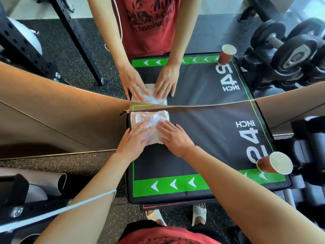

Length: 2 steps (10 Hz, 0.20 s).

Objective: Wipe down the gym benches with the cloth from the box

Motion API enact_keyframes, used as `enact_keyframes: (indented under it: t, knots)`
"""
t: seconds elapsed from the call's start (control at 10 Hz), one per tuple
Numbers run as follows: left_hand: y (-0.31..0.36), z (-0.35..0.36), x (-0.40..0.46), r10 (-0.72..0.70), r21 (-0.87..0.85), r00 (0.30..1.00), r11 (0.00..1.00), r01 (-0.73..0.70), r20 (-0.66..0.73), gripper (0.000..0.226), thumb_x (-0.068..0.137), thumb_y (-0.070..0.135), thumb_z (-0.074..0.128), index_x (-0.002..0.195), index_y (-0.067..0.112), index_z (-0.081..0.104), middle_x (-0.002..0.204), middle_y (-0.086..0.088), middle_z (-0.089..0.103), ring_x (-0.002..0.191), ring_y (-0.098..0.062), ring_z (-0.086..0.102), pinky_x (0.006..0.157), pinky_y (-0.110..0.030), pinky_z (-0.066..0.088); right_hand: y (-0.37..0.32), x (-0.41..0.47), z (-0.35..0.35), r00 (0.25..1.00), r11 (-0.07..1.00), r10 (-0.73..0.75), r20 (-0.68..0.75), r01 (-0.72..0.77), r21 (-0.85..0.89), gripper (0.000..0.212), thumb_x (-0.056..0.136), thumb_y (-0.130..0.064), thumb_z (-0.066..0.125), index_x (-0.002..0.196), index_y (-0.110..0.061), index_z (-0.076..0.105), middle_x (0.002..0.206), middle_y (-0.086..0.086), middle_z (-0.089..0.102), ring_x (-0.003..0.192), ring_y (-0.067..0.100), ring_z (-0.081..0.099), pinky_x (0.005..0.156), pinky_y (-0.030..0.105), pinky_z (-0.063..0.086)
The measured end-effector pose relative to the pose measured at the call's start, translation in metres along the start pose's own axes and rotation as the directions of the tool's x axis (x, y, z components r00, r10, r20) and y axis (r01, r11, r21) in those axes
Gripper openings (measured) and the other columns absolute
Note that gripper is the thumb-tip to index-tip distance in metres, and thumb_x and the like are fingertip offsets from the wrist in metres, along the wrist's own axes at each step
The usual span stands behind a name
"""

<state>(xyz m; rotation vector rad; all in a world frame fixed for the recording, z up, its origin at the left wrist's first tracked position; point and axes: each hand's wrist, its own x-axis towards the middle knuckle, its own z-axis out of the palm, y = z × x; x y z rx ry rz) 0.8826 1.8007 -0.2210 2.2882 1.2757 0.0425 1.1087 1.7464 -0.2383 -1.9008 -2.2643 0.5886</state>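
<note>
A white folded cloth (150, 120) lies at the far left corner of a black padded box top (202, 143) marked "24 INCH" with green arrow strips. My left hand (135, 140) presses flat on the cloth's near left part, fingers straight. My right hand (175, 136) presses flat on its right edge, fingers spread. The cloth sits right against a wall mirror (202, 81), which repeats both hands and the cloth.
A brown paper cup (274, 163) stands on the box's near right corner. Dumbbells on a rack (299, 141) are to the right. A black perforated rack frame (22, 205) and a rolled mat (52, 182) lie at left. My feet (175, 215) stand below the box.
</note>
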Motion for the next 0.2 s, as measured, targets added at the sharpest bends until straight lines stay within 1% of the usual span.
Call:
enact_keyframes:
  t: [0.1,0.2]
  knots:
    - [0.009,0.0,-0.001,-0.033,0.003,0.999,0.999,0.033,-0.011,0.055,0.108,0.027,0.053,0.16,0.039,0.039,0.174,0.011,0.017,0.162,-0.013,0.008,0.127,-0.058,0.016,-0.002,-0.002,-0.007,1.0,1.0,-0.001,0.025,0.002,-0.016,0.06,0.107,-0.036,0.049,0.163,-0.028,0.029,0.172,-0.01,0.018,0.159,0.016,0.012,0.123,0.048,0.022]
    - [0.021,0.004,-0.006,-0.076,0.041,0.993,0.996,0.08,-0.093,0.053,0.107,0.026,0.055,0.157,0.036,0.043,0.173,0.01,0.021,0.161,-0.016,0.012,0.126,-0.062,0.019,0.0,-0.007,-0.008,1.0,1.0,-0.001,0.002,0.001,-0.016,0.059,0.106,-0.038,0.049,0.162,-0.028,0.031,0.171,-0.007,0.02,0.158,0.017,0.015,0.123,0.048,0.024]
